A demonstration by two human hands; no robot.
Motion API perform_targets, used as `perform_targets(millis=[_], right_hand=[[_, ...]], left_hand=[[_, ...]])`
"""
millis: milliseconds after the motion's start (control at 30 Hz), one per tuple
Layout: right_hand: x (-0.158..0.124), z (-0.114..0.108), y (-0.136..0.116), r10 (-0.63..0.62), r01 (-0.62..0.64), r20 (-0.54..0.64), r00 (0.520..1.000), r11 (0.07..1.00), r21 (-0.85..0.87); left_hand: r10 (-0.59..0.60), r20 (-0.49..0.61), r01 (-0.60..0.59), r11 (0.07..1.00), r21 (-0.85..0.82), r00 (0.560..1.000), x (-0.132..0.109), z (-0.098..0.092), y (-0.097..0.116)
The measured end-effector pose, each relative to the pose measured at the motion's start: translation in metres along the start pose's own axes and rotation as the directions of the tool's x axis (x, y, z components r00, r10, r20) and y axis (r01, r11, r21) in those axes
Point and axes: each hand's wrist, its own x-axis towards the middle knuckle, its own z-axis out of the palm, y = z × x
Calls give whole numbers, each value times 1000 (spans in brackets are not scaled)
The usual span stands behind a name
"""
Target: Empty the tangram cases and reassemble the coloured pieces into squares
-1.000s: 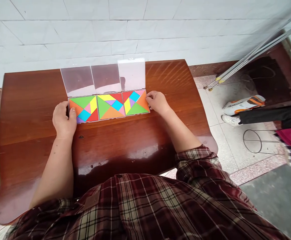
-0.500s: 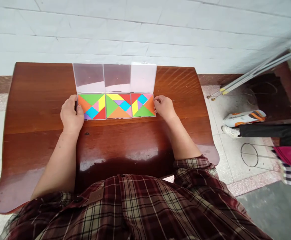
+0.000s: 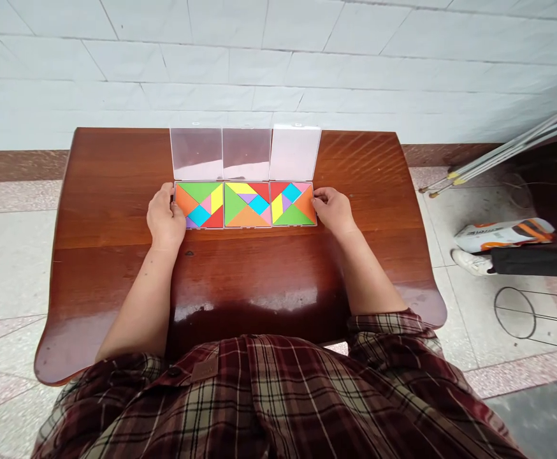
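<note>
Tangram cases [image 3: 246, 204], three side by side, lie on the wooden worktop [image 3: 259, 274] between the left hand [image 3: 166, 220] and right hand [image 3: 334, 210]; curled fingers [image 3: 317, 199] touch both outer edges, apparently gripping the row, though the hold is hard to judge.

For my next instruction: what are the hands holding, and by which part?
Left hand and right hand bracket the three tangram cases at their outer end edges; grip firmness unclear.

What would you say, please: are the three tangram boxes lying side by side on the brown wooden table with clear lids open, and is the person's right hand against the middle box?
The right hand is against the rightmost multicoloured plastic tangram box, not the middle tangram box, as the head view shows. The rest stands.
</note>
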Motion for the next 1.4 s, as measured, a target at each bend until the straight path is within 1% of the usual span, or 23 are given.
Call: perform_targets(millis=[133, 200, 300, 333, 367, 400, 433, 467, 500, 567, 600, 633, 700, 800, 900, 967, 1033, 1100, 1167, 1233, 1300, 1400], right_hand=[[-6, 0, 1, 12, -12, -43, 999, 1000, 4], [-12, -2, 1, -8, 9, -97, 995, 1000, 4], [-28, -3, -3, -97, 91, -223, 970, 995, -38], [-36, -1, -7, -143, 133, -243, 960, 990, -54], [-45, 3, -13, -194, 184, -238, 952, 981, -66], [-55, 9, -21, -252, 242, -204, 946, 968, -73], [-65, 18, -30, -313, 305, -142, 939, 949, -77], [-75, 28, -41, -381, 377, -45, 923, 923, -76], [-84, 40, -53, -452, 456, 70, 889, 888, -63], [-99, 66, -78, -549, 580, 290, 784, 814, -27], [-105, 79, -90, -559, 612, 367, 744, 790, -38], [-110, 91, -100, -548, 626, 417, 725, 777, -68], [-115, 110, -117, -508, 638, 484, 713, 756, -147], [-118, 125, -130, -440, 619, 515, 736, 744, -250], [-120, 126, -130, -427, 605, 503, 751, 751, -265], [-121, 121, -123, -458, 608, 474, 752, 760, -230], [-121, 112, -113, -491, 603, 412, 767, 772, -203], [-120, 102, -100, -484, 564, 328, 811, 795, -222], [-117, 91, -87, -415, 479, 259, 872, 831, -281], [-113, 84, -77, -328, 393, 234, 915, 854, -341], [-108, 80, -71, -285, 361, 243, 927, 852, -378], [-101, 81, -70, -285, 367, 249, 925, 840, -401]], left_hand=[[-14, -26, 13, 999, -29, 1000, 2, 5, -5], [-17, -40, 15, 999, -39, 999, 3, 6, -5], [-28, -57, 25, 998, -54, 998, 5, 7, -5], [-35, -59, 32, 998, -60, 998, 6, 7, -5], [-44, -63, 40, 997, -69, 997, 7, 7, -5], [-53, -66, 48, 996, -80, 996, 7, 8, -6], [-62, -70, 56, 994, -91, 996, 8, 9, -7], [-70, -72, 62, 993, -102, 995, 9, 10, -8], [-74, -74, 66, 991, -112, 994, 10, 11, -9], [-76, -78, 65, 990, -126, 994, 11, 13, -12], [-73, -80, 63, 990, -130, 994, 12, 14, -12], [-70, -82, 59, 990, -131, 994, 12, 15, -13], [-61, -84, 50, 991, -126, 995, 13, 15, -13], [-54, -85, 44, 993, -111, 995, 13, 16, -13], [-49, -92, 39, 994, -106, 995, 14, 16, -13], [-44, -94, 34, 994, -108, 995, 15, 17, -13], [-42, -91, 32, 993, -112, 995, 16, 17, -13], [-43, -90, 33, 993, -117, 995, 16, 18, -13], [-45, -94, 33, 992, -121, 995, 16, 18, -13], [-43, -102, 30, 992, -126, 994, 17, 18, -13], [-50, -109, 34, 989, -144, 993, 18, 17, -14], [-70, -127, 45, 981, -187, 989, 21, 17, -14]])
